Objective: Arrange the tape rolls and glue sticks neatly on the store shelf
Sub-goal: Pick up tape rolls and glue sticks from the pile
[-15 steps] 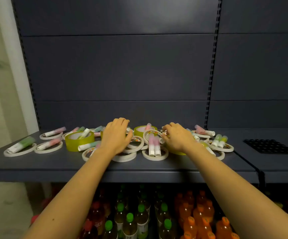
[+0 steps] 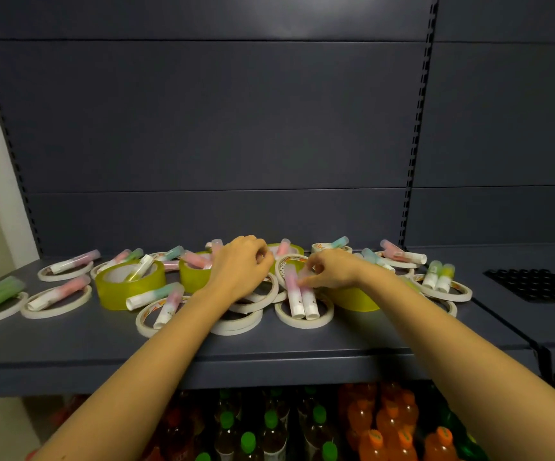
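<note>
On the shelf (image 2: 302,347), our right hand (image 2: 334,271) is pinching a glue stick (image 2: 310,302). Our left hand (image 2: 241,269) is curling its fingers over tape rolls (image 2: 252,307).

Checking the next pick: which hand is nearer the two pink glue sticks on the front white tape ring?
Right. The right hand has fingers on the pink glue sticks, at their far ends; the left hand is to their left, over tape rings.
</note>
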`<control>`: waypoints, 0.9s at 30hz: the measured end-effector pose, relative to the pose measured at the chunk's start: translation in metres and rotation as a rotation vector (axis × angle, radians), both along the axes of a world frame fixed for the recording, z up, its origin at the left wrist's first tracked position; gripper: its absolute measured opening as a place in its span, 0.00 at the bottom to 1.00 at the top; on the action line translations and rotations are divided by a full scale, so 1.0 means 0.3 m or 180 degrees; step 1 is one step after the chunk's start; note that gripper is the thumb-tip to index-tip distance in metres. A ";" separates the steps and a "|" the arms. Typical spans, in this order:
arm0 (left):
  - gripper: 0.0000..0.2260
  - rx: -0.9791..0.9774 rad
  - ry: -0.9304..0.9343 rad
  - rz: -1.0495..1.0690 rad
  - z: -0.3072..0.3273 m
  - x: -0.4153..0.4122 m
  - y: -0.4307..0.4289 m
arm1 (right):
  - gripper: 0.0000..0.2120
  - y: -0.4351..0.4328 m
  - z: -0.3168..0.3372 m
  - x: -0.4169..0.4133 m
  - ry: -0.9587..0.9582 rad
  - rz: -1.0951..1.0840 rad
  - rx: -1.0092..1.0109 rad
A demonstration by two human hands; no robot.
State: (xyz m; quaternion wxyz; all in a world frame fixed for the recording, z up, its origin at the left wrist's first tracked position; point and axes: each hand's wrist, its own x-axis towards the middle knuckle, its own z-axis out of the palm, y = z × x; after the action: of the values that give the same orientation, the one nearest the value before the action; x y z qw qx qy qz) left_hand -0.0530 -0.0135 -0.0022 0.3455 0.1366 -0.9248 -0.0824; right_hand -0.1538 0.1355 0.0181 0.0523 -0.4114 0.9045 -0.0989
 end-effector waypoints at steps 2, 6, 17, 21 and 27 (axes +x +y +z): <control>0.14 0.0074 -0.0081 -0.0018 -0.001 -0.010 0.009 | 0.24 -0.004 0.003 0.001 -0.0035 -0.0038 0.0047; 0.15 0.0280 -0.0297 -0.0097 0.009 -0.025 0.022 | 0.16 -0.021 0.001 0.010 0.0060 -0.0152 -0.0034; 0.24 0.0540 -0.0837 0.0033 0.023 -0.051 0.083 | 0.09 0.056 0.067 0.016 -0.0209 -0.0404 -0.1392; 0.18 0.0394 -0.0866 0.0123 0.026 -0.066 0.122 | 0.07 0.130 0.099 0.012 -0.0209 -0.0398 -0.1849; 0.18 0.0880 -0.0404 0.0047 0.077 -0.081 0.137 | 0.10 0.252 0.109 0.015 -0.0057 -0.0551 -0.2238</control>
State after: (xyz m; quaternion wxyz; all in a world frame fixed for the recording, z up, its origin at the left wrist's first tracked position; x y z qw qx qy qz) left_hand -0.0772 0.0274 0.0209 0.2648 0.1946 -0.9235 -0.1977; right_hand -0.1493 0.2112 0.0507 -0.0930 -0.3252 0.8463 -0.4115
